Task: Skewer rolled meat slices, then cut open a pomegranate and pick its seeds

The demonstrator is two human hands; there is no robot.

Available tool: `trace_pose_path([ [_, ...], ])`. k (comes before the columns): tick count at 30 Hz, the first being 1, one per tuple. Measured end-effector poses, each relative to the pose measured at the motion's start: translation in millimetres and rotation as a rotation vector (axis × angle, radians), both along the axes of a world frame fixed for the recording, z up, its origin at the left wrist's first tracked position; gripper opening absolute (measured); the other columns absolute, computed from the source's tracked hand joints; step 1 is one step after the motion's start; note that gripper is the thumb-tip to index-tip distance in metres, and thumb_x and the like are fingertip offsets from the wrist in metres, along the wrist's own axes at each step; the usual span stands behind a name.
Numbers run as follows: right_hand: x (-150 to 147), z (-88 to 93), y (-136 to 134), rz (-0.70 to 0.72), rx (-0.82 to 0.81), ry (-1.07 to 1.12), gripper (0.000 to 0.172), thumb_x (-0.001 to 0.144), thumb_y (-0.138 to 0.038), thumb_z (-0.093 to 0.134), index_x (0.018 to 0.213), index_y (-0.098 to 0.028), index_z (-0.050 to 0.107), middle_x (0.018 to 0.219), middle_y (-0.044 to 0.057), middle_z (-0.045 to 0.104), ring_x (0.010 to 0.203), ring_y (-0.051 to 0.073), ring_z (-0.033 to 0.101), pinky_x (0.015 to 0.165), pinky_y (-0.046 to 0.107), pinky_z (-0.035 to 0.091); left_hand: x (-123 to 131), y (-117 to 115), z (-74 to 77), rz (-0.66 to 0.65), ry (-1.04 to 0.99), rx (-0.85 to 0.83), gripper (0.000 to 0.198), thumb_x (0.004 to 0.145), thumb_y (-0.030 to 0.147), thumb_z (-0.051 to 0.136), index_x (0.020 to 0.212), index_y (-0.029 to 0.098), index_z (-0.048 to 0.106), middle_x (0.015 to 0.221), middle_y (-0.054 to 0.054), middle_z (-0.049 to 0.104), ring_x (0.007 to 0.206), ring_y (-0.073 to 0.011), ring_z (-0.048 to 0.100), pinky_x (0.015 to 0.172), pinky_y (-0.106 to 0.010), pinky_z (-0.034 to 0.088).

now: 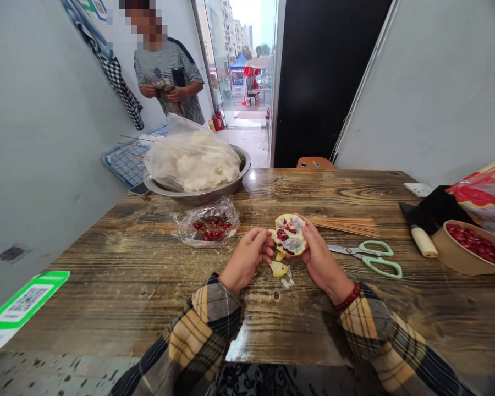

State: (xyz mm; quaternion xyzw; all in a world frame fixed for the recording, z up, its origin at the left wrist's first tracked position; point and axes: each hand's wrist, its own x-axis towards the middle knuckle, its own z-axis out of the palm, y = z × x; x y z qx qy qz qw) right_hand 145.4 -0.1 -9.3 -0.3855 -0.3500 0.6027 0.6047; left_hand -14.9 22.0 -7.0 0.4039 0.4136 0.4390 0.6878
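An opened pomegranate (291, 235) with red seeds and greyish patches is held by my right hand (322, 263), whose fingers wrap its right side. My left hand (251, 254) is beside its left edge, fingers curled together; what they pinch, if anything, is too small to name. Yellowish peel pieces (279, 269) lie on the wooden table (148, 286) just below the fruit. A clear plastic bag (212, 226) with red seeds rests beyond my left hand. Scissors with green handles (378, 257) lie to the right of my right hand.
A metal bowl (198, 197) holding a plastic bag of white stuff stands at the back left. Thin sticks (348, 225) lie behind the scissors. A container of red seeds (470, 256) and a knife with a pale handle (424, 242) are at right. A person (171, 82) stands beyond the table.
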Motion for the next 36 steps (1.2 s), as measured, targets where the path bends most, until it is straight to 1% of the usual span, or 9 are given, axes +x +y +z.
trace_pose_path([
  [3,1.6,-1.3,2.1,-0.005,0.001,0.098,0.038,0.085,-0.040,0.059,0.122,-0.029,0.057,0.117,0.000,0.068,0.095,0.018,0.067,0.063,0.027,0.059,0.7,-2.1,1.4,-0.079,-0.061,-0.052,0.034,0.080,0.044,0.063,0.096,0.015,0.057,0.075,-0.002,0.061,0.056,-0.0092,0.057,0.048,-0.020,0.045],
  [7,6.0,-4.7,5.8,0.052,-0.120,0.195,0.033,0.090,-0.043,0.050,0.109,-0.019,0.064,0.096,0.006,0.075,0.075,0.018,0.070,0.049,0.025,0.058,3.8,-5.0,3.2,-0.123,-0.033,0.019,0.038,0.079,0.048,0.064,0.097,0.015,0.058,0.074,-0.002,0.060,0.055,-0.0083,0.055,0.046,-0.019,0.042],
  [10,6.4,-6.1,6.3,0.045,-0.157,0.218,0.032,0.093,-0.040,0.045,0.104,-0.017,0.066,0.088,0.006,0.075,0.066,0.015,0.069,0.046,0.023,0.057,6.9,-7.9,4.3,-0.129,0.055,0.107,0.038,0.076,0.048,0.067,0.096,0.016,0.059,0.073,0.000,0.059,0.054,-0.0078,0.053,0.047,-0.019,0.041],
  [15,3.3,-8.6,4.5,0.073,-0.135,0.112,0.036,0.094,-0.044,0.043,0.108,-0.019,0.064,0.089,0.004,0.074,0.068,0.016,0.067,0.045,0.024,0.056,8.1,-10.8,6.0,-0.100,0.178,0.220,0.033,0.074,0.043,0.069,0.091,0.017,0.058,0.069,0.002,0.057,0.052,-0.0068,0.050,0.046,-0.019,0.038],
  [18,2.3,-9.9,4.4,0.040,-0.104,0.014,0.037,0.092,-0.047,0.046,0.113,-0.021,0.063,0.092,0.003,0.074,0.067,0.014,0.064,0.041,0.018,0.048,7.1,-10.0,7.0,-0.067,0.206,0.249,0.030,0.076,0.041,0.066,0.091,0.016,0.058,0.068,0.002,0.057,0.052,-0.0074,0.050,0.046,-0.019,0.037],
  [21,2.1,-9.8,4.8,0.057,-0.065,0.016,0.035,0.090,-0.045,0.051,0.114,-0.022,0.062,0.093,0.001,0.073,0.064,0.011,0.061,0.038,0.015,0.040,6.1,-8.3,6.9,-0.034,0.212,0.270,0.031,0.078,0.041,0.064,0.094,0.015,0.058,0.065,0.002,0.057,0.052,-0.0086,0.051,0.046,-0.020,0.039],
  [24,2.7,-8.6,5.1,0.118,-0.060,0.096,0.032,0.089,-0.043,0.055,0.110,-0.021,0.063,0.091,0.002,0.073,0.066,0.012,0.061,0.041,0.017,0.044,5.3,-6.5,5.5,-0.015,0.164,0.252,0.035,0.077,0.041,0.066,0.098,0.014,0.058,0.064,0.001,0.058,0.054,-0.0095,0.053,0.048,-0.020,0.042],
  [29,4.4,-9.0,5.8,0.115,-0.054,0.174,0.027,0.085,-0.030,0.061,0.110,-0.023,0.062,0.096,0.000,0.072,0.073,0.013,0.065,0.053,0.021,0.055,3.6,-4.3,2.4,-0.005,0.011,0.149,0.040,0.075,0.041,0.068,0.101,0.013,0.058,0.071,0.000,0.061,0.055,-0.0085,0.055,0.048,-0.019,0.043],
  [36,5.1,-10.3,7.2,0.097,-0.007,0.200,0.028,0.079,-0.020,0.063,0.106,-0.025,0.062,0.103,0.000,0.071,0.084,0.016,0.066,0.063,0.027,0.059,2.4,-4.7,2.5,-0.005,-0.046,0.090,0.030,0.077,0.035,0.067,0.093,0.014,0.053,0.074,0.000,0.059,0.052,-0.0072,0.056,0.044,-0.017,0.040],
])
